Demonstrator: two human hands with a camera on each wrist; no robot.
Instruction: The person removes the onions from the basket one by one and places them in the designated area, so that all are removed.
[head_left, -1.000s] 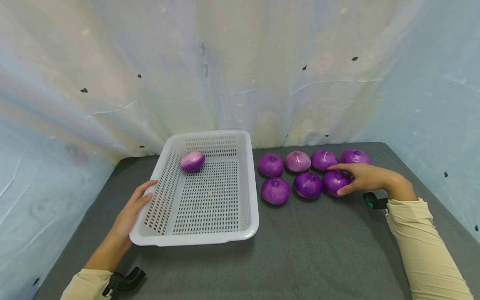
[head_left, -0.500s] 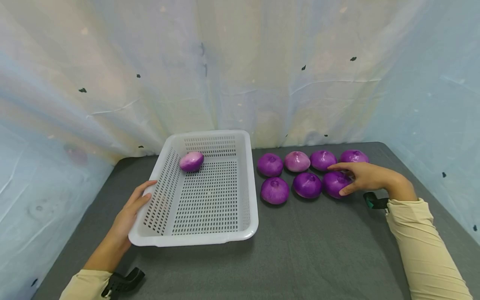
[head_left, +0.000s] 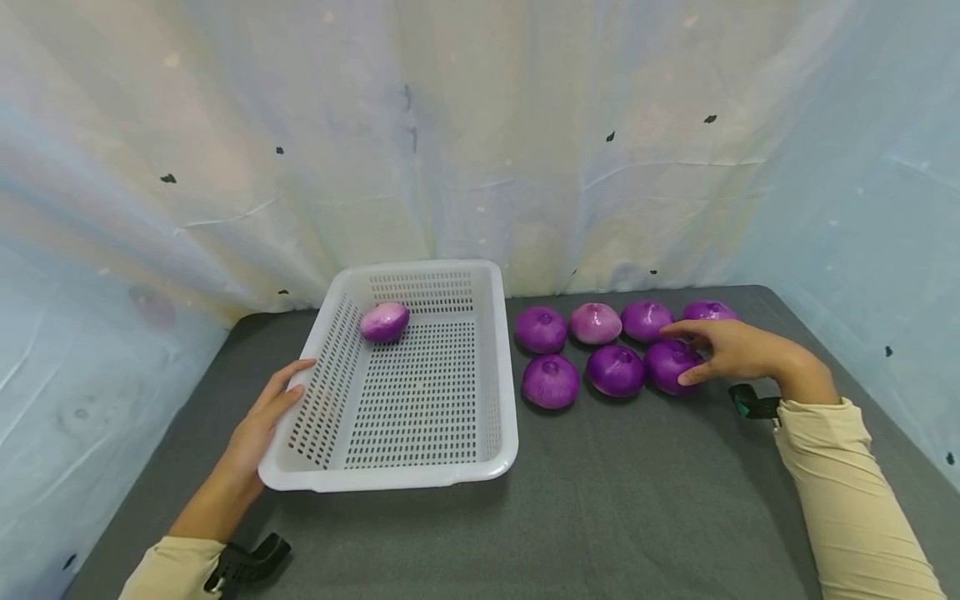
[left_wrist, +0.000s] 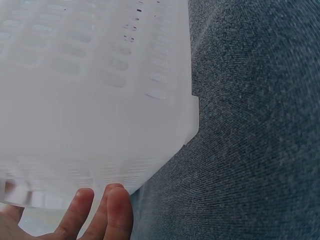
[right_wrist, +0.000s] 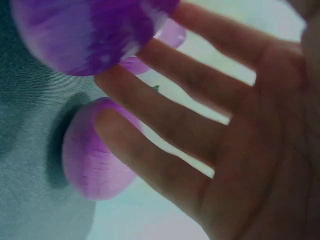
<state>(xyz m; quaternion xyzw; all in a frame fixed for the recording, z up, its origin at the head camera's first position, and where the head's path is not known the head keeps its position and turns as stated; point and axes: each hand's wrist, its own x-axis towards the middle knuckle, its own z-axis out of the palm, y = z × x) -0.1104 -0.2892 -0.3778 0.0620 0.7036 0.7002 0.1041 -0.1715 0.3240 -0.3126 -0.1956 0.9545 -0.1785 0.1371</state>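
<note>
A white perforated plastic basket (head_left: 504,392) stands at the left of the table, with one purple onion (head_left: 385,322) at its far left inside. My left hand (head_left: 257,429) holds the basket's left rim; in the left wrist view its fingers (left_wrist: 120,210) reach along the outer wall. At the right, my right hand (head_left: 738,358) has thumb and index finger on either side of a purple onion (head_left: 667,363), the rightmost of the front row. That onion (right_wrist: 90,35) also shows against the fingertips in the right wrist view, and its right part is hidden by the hand.
Two more front-row onions (head_left: 615,371) lie to the left of the right hand. Behind them runs a back row of several onions (head_left: 596,323), its rightmost one (head_left: 708,310) partly covered by the hand. A grey cloth (head_left: 600,500) covers the table, with pale curtains (head_left: 480,150) behind.
The right hand's index finger has shifted slightly back and right on the onion. The left hand and the basket stay where they were.
</note>
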